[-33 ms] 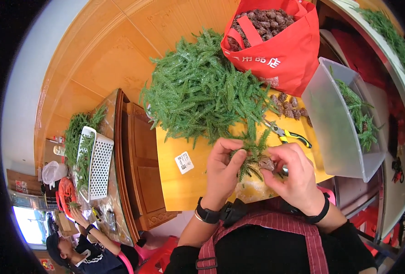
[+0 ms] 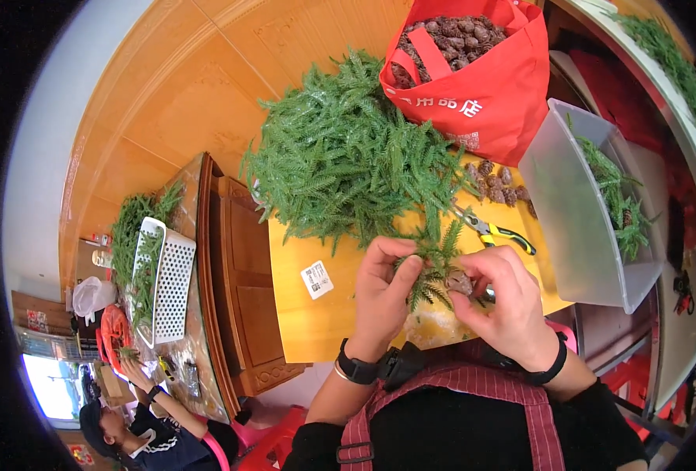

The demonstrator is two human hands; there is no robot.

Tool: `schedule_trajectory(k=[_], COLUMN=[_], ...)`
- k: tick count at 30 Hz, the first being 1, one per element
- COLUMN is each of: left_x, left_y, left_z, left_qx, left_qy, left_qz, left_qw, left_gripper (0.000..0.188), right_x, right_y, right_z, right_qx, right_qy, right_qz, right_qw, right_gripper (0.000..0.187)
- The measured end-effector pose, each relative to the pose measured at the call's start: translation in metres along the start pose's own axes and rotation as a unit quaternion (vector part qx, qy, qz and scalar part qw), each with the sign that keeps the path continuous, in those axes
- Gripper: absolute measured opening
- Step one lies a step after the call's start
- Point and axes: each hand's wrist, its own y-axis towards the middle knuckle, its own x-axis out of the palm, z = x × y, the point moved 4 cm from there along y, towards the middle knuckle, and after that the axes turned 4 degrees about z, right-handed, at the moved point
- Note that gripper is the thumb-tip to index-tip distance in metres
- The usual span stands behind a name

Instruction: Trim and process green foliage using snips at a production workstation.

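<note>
My left hand [image 2: 385, 286] is closed, thumb against fingers, on a small green artificial pine sprig [image 2: 440, 263] over the front of the yellow tabletop [image 2: 301, 322]. Close beside it, my right hand [image 2: 506, 302] pinches a brown pine cone [image 2: 459, 282] between thumb and fingertips, at the sprig's right side. Whether the cone is fastened to the sprig, I cannot tell. Pliers [image 2: 495, 233] with yellow-and-black handles lie just beyond my right hand. Several loose pine cones [image 2: 499, 186] rest behind them.
A large heap of green sprigs [image 2: 348, 149] fills the table's back. Behind it stands a red bag [image 2: 493, 102] of pine cones. At right is a clear plastic bin [image 2: 575, 212] holding sprigs. Left, another person [image 2: 167, 420] works at a table with a white basket [image 2: 177, 286].
</note>
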Motion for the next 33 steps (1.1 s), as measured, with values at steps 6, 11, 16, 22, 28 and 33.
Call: schedule_trajectory(k=[6,11,16,22,28,33], left_x=[0.003,0.010,0.012,0.010,0.008,0.008], left_y=[0.001,0.002,-0.001,-0.002,0.001,-0.002], left_z=[0.002,0.007,0.014,0.012,0.013,0.010], left_qx=[-0.015,0.001,-0.006,-0.006,0.111,-0.020], left_qy=[-0.032,0.017,0.050,0.057,0.139,0.055], left_qz=[0.015,0.029,0.009,-0.024,-0.064,-0.009], left_qw=[0.999,0.999,0.999,0.998,0.982,0.998], left_gripper=[0.011,0.020,0.023,0.017,0.017,0.016], right_x=[-0.006,-0.008,-0.010,-0.004,0.010,0.005], right_y=[0.002,0.000,-0.002,0.000,-0.009,-0.009], right_z=[-0.001,0.004,0.002,-0.009,0.002,-0.001], right_qx=[0.045,0.082,0.104,0.034,0.075,0.045], right_qy=[0.036,0.048,0.087,0.189,0.272,0.200], right_qz=[-0.028,-0.031,-0.054,-0.104,-0.159,-0.117], right_qw=[0.998,0.995,0.989,0.976,0.946,0.972], right_gripper=[0.031,0.033,0.033,0.030,0.032,0.032])
